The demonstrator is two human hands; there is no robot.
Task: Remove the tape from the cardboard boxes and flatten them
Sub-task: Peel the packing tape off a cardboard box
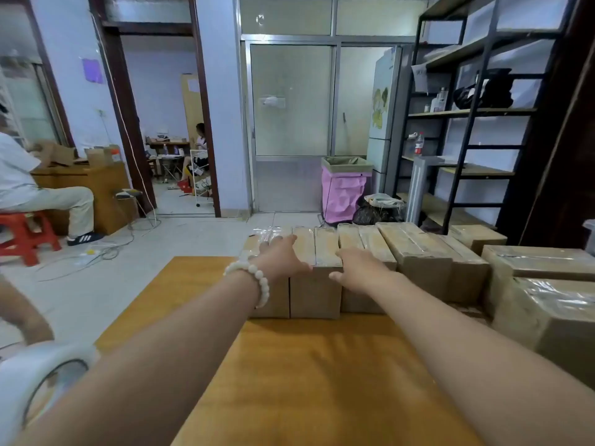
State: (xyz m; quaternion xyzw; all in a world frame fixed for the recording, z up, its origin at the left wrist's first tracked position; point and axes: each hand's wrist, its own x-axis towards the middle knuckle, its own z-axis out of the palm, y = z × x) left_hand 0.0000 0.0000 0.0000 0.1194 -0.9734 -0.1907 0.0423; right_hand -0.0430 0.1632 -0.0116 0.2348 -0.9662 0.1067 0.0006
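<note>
Only the head view is on hand. A row of brown cardboard boxes sealed with clear tape [325, 252] stands along the far edge of the orange-yellow wooden tabletop [306, 381]; the row runs on toward the far right corner, where larger taped boxes [547, 317] sit along the right edge.

My left grip [280, 255] lies flat on the leftmost box [280, 300], fingers straight and reaching across its shiny taped top, curled round nothing. A white bead bracelet [257, 278] circles that wrist.

My right grip [357, 268] rests on the third box [354, 300], fingers stretched forward over its top, thumb sticking out toward the middle box [315, 294] just beside it. It too is spread open and holds nothing. The middle box stands between my two grips, touching its neighbours on both sides.

A blurred roll of clear tape [32, 381] shows at the lower left, off the tabletop's left edge.

Beyond the tabletop, on the floor, a bin with a pink liner [344, 191] stands by the glass door, a black metal shelf rack [467, 123] fills the right wall, and a person sits on a red plastic stool [25, 233] at far left.
</note>
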